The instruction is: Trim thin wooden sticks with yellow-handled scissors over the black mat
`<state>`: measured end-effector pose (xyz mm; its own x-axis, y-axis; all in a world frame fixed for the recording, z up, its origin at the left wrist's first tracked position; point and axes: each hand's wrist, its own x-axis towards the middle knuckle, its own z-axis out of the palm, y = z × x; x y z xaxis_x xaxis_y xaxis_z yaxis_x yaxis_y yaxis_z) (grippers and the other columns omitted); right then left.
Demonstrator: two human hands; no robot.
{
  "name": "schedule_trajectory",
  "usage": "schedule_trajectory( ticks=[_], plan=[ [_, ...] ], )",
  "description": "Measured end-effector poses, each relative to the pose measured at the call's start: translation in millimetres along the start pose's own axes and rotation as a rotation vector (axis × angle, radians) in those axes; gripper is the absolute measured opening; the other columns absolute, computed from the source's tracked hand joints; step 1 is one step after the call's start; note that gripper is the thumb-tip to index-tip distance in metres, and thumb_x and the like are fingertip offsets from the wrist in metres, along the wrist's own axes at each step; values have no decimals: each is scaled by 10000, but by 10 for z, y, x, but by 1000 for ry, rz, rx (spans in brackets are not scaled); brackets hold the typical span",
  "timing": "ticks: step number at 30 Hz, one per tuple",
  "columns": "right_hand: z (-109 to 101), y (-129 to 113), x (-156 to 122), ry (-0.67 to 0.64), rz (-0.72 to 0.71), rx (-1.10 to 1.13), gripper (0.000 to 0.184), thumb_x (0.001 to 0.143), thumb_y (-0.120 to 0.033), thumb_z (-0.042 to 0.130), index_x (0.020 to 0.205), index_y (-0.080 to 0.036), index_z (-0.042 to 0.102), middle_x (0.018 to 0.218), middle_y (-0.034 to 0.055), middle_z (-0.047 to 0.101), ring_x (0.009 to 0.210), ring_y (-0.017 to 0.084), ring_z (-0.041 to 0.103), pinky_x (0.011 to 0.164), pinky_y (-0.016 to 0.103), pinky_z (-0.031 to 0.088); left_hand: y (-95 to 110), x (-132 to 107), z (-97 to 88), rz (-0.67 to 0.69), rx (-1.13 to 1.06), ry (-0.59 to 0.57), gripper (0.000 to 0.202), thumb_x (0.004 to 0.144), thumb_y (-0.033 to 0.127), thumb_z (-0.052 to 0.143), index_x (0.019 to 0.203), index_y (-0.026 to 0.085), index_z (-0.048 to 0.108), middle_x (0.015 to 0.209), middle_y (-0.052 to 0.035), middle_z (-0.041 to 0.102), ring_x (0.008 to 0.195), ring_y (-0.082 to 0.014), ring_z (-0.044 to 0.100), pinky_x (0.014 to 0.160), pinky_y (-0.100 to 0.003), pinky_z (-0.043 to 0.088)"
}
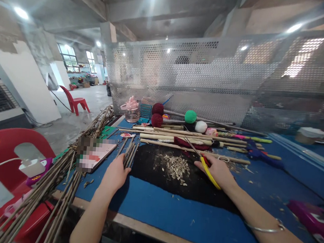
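My left hand (117, 175) is closed around a small bunch of thin brown sticks (131, 151), left of the black cloth (149, 174). My right hand (216, 171) grips a pair of scissors (208, 174) with yellow and red handles; the blades point away to the upper left, over the cloth's far edge. Between the two hands a heap of pale cut chips (176, 167) lies on the cloth. Long twigs (46, 180) are piled at the table's left side, beside a partly blurred flat phone-like thing (97, 155).
Bamboo-like rods (177, 139) lie across the back, near dark red yarn balls (157, 115), a green ball (190, 116) and a white ball (201, 127). A blue glue gun (263, 155) is at right. Behind stands a perforated metal screen (182, 74); a red chair (11, 150) is at left.
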<state>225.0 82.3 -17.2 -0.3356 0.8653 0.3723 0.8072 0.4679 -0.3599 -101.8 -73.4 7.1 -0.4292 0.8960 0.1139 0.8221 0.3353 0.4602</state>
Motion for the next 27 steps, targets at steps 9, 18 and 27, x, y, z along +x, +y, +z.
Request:
schedule_trajectory(
  ticks=[9,18,27],
  plan=[
    [-14,-22,-16,-12,-16,5,320,712,-470,496,877,-208,579,668,15,617,583,172,561,551,252,392,-65,36,-30,-65,175,11,464,723,195,471,1183,175,408,1012,-130,593,876,-234,578,738,-316,395],
    [-26,-65,20,93,10,61,317,689,-467,520,861,-210,587,790,49,632,705,198,576,606,263,407,150,-78,-97,-9,-441,233,379,780,407,418,1020,151,561,843,-78,633,744,-176,577,673,-272,418],
    [-214,-532,80,4,195,476,271,673,-454,502,617,-189,489,494,-26,494,459,116,457,459,226,352,1151,5,53,-56,-1380,-393,309,694,377,573,889,137,557,824,-75,651,675,-117,570,462,-160,333]
  ],
)
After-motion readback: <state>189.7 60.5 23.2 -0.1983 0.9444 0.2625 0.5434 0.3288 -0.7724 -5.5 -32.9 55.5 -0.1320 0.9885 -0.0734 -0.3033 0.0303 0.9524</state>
